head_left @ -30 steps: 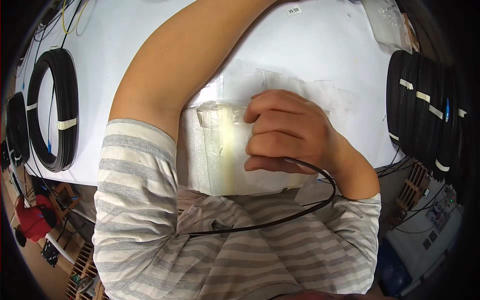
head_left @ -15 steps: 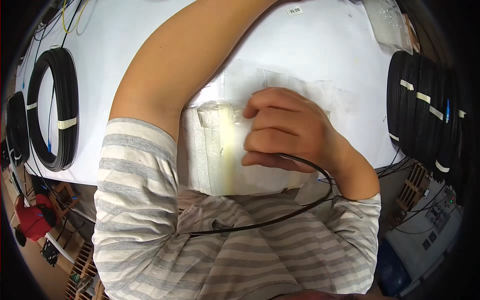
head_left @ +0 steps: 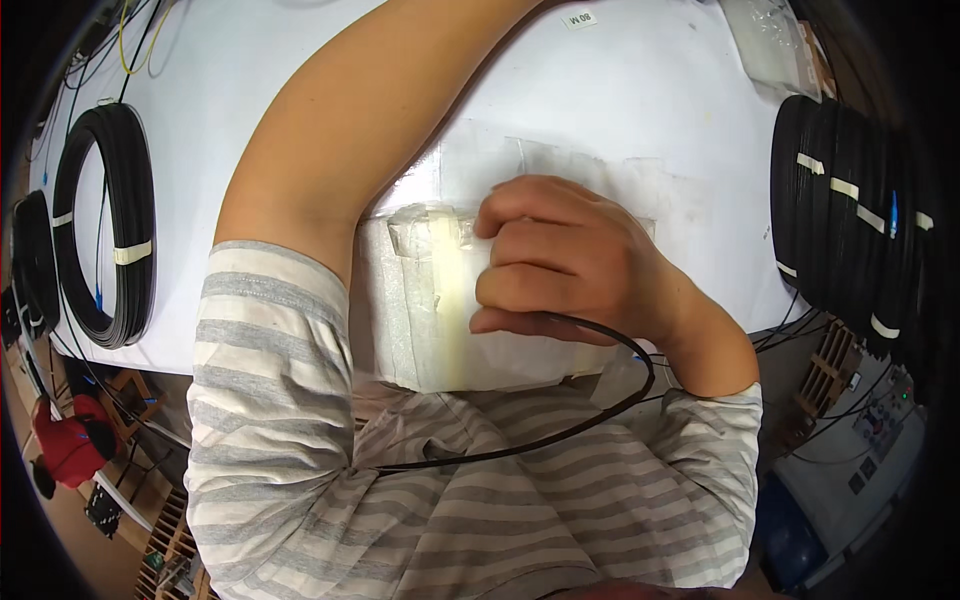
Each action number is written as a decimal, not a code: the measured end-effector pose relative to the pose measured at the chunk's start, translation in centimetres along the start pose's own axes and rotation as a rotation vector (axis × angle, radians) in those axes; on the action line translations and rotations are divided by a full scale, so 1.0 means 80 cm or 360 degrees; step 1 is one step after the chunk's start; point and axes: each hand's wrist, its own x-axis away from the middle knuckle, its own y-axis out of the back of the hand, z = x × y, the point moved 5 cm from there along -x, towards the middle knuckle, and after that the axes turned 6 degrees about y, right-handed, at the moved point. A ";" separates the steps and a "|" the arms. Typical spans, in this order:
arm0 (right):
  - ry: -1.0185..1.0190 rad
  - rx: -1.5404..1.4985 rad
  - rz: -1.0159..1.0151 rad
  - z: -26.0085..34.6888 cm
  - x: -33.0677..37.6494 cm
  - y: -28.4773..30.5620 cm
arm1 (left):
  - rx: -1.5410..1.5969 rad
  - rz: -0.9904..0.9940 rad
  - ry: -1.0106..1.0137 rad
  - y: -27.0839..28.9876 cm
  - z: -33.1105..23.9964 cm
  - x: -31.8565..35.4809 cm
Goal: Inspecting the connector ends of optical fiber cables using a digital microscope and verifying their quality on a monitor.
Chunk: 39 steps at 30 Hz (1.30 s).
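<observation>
My right hand point(head_left: 565, 262) rests curled at the front edge of a white table point(head_left: 640, 110), fingers closed around a thin black cable point(head_left: 560, 432). The cable loops from under the fingers down across my striped shirt. The hand lies on a patch of clear tape and white padding point(head_left: 430, 300) wrapped over the table's front edge. My left arm point(head_left: 360, 150) stretches across the table toward the far side; its hand is out of view beyond the top edge.
A coil of black cable with white tape bands point(head_left: 105, 225) lies at the table's left. A stack of black cable coils point(head_left: 845, 220) sits at the right. A clear plastic bag point(head_left: 765, 40) is at the far right. Below the table are cables and a red object point(head_left: 70, 440).
</observation>
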 end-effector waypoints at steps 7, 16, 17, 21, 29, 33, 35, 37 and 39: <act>-0.0021 0.0019 0.0047 0.001 -0.001 0.002 | 0.0054 -0.0026 -0.0018 0.002 -0.002 0.002; 0.0038 -0.0029 -0.0021 0.004 0.000 0.002 | -0.0029 -0.0038 -0.0006 -0.003 0.005 -0.003; 0.0013 -0.0054 -0.0053 0.003 0.001 0.003 | -0.0027 -0.0064 -0.0039 -0.003 0.008 -0.004; 0.0035 0.0019 -0.0012 0.002 0.001 0.002 | 0.0037 -0.0024 -0.0004 -0.004 -0.001 0.001; 0.0015 -0.0060 -0.0022 0.001 0.001 0.002 | -0.0046 0.0007 0.0070 0.003 -0.004 0.002; -0.0032 -0.0008 0.0018 0.000 -0.001 0.002 | -0.0037 -0.0002 0.0063 0.003 -0.004 0.002; 0.0011 -0.0044 -0.0018 0.002 0.001 0.002 | -0.0064 -0.0010 0.0045 0.002 -0.006 0.002; 0.0059 -0.0087 -0.0053 0.003 0.001 0.004 | -0.0062 0.0011 0.0073 0.001 -0.006 0.003; -0.0026 -0.0031 0.0040 0.000 0.000 0.003 | -0.0072 0.0022 0.0068 0.003 -0.005 0.001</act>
